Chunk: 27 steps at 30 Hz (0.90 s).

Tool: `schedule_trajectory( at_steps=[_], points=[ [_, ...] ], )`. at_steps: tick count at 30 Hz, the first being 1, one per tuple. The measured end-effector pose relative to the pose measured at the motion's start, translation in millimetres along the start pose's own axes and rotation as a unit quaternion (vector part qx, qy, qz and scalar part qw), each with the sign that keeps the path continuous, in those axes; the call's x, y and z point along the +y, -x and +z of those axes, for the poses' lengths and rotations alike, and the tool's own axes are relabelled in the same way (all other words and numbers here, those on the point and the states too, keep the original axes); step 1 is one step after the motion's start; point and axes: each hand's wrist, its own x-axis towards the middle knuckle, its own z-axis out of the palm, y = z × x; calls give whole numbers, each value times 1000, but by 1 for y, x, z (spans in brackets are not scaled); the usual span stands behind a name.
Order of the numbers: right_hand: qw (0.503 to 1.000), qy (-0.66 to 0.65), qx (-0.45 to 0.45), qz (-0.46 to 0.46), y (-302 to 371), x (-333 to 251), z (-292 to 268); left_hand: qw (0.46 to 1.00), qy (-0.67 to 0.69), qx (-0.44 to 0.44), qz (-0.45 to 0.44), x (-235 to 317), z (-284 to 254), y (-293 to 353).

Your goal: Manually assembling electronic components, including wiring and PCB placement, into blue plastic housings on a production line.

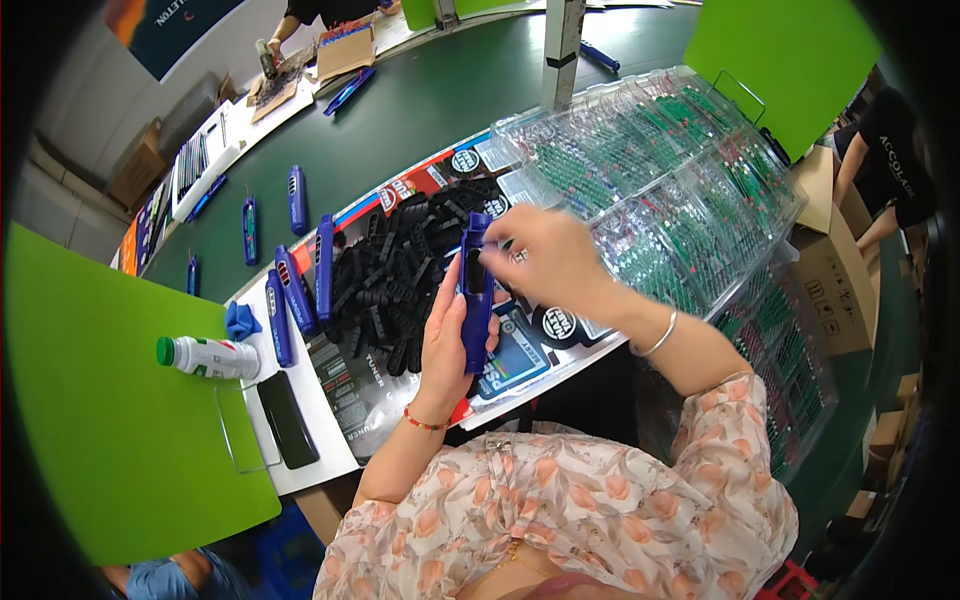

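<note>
My left hand (441, 348) is wrapped round a long blue plastic housing (478, 335), held upright with its open hollow side showing. At its upper end is my right hand (556, 256), fingers pinched together and somewhat smeared by motion. Whatever lies between those fingertips is too small and blurred to make out. Just left of the housing spreads a heap of small black plastic parts (385, 275). Several more blue housings (324, 268) lie on the left of that heap.
Clear plastic trays (650, 190) full of green circuit boards fill the right side. To the left are a white bottle with a green cap (207, 357), a black phone (287, 420) and a green partition (110, 400). Across the green table (440, 80), another person's hand works near a cardboard box (345, 52).
</note>
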Motion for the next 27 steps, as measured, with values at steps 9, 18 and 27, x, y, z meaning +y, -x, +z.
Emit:
schedule_trajectory(
  at_steps=[9, 18, 27],
  points=[
    [865, 409, 42, 288, -93, 315, -123, 997, 66, -32, -6, -8, -9, -9],
    [876, 394, 90, 264, -103, 237, -118, 995, 96, -39, 10, -12, -23, -8],
    [953, -269, -5, 135, -29, -9, -45, 992, 114, -32, 35, 5, -33, 5]
  ],
)
